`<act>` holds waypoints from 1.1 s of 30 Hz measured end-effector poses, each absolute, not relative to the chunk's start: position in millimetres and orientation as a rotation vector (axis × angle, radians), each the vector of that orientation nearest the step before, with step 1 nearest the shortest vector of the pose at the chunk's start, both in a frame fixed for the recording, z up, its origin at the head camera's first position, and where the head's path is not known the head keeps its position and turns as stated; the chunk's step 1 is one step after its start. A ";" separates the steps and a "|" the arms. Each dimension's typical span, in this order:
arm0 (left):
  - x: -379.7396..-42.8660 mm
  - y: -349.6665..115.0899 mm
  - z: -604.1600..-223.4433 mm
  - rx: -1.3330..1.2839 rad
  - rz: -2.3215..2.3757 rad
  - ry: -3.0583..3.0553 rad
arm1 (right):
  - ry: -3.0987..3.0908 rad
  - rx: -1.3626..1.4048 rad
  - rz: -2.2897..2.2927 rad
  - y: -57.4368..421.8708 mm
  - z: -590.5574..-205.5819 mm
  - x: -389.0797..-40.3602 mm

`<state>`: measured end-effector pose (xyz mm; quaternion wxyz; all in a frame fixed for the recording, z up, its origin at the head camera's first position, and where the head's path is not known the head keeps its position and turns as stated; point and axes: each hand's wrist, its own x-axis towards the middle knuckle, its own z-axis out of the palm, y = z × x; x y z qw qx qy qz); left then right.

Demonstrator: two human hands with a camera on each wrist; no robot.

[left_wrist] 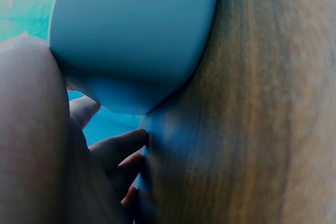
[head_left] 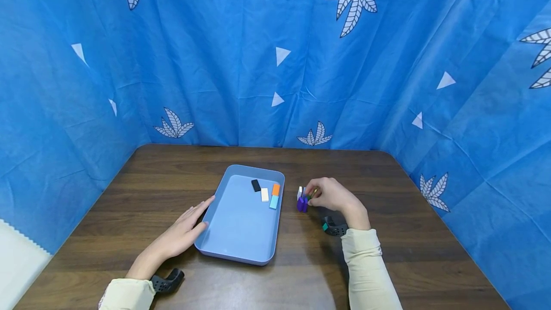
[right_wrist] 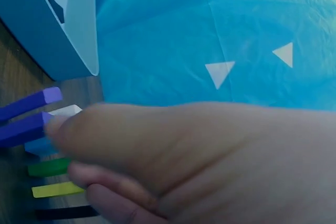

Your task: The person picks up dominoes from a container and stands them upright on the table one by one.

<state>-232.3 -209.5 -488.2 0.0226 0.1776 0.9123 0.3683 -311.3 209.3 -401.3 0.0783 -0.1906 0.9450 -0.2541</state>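
Note:
The left hand (head_left: 184, 230) rests against the left side of a blue tray (head_left: 206, 245), its fingers fairly straight along the rim. Seen from the left wrist, the thumb side touches the outer wall of the tray (left_wrist: 136, 24). Right of the tray, the right hand (head_left: 333, 196) reaches down to a group of small upright blocks. Its thumb and fingers are bent at a purple block (right_wrist: 23, 129), with the thumb on its end; the index fingertip is hidden. A second purple block (right_wrist: 31, 103) stands beside it. White, blue (right_wrist: 39, 146), green (right_wrist: 47, 167), yellow (right_wrist: 55, 189) and black blocks are close by.
Inside the tray lie a black block (head_left: 256, 185), a white block (head_left: 264, 194), an orange block (head_left: 276, 189) and a light blue block (head_left: 273, 202). A wooden table (head_left: 241, 286) bears everything. Blue curtains (head_left: 206, 61) close off the back and sides.

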 end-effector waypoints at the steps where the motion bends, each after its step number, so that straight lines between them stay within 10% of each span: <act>1: -232.4 -209.7 -488.1 0.549 1.139 2.826 | 2.842 -0.583 -0.765 210.2 -400.1 -311.0; 33: -231.2 -209.1 -489.1 0.560 1.118 2.844 | 2.875 -0.803 -0.798 175.7 -407.4 -308.0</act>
